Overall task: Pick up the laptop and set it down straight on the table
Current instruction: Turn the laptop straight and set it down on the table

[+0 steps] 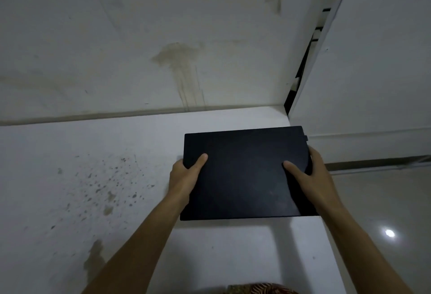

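My left hand clamps the left edge of the laptop, thumb lying on the closed lid, fingers tucked underneath out of sight. Between my two hands the laptop is shut, dark and matte, and a shadow under its near edge suggests that edge is lifted clear of the table; I cannot tell whether the far edge touches. My right hand clamps the right edge the same way, thumb on top, fingers wrapping the side.

As I judge it, the pickup is done and the setting down is left. The lid's edges run nearly parallel to the wall beyond my grip, with only a slight skew, so little correction seems needed before lowering.

Left of my grip the white tabletop is speckled with dark spots and stains. Beyond it the wall shows a brownish streak. Right of my grip the table ends, and a glossy floor reflects a lamp.
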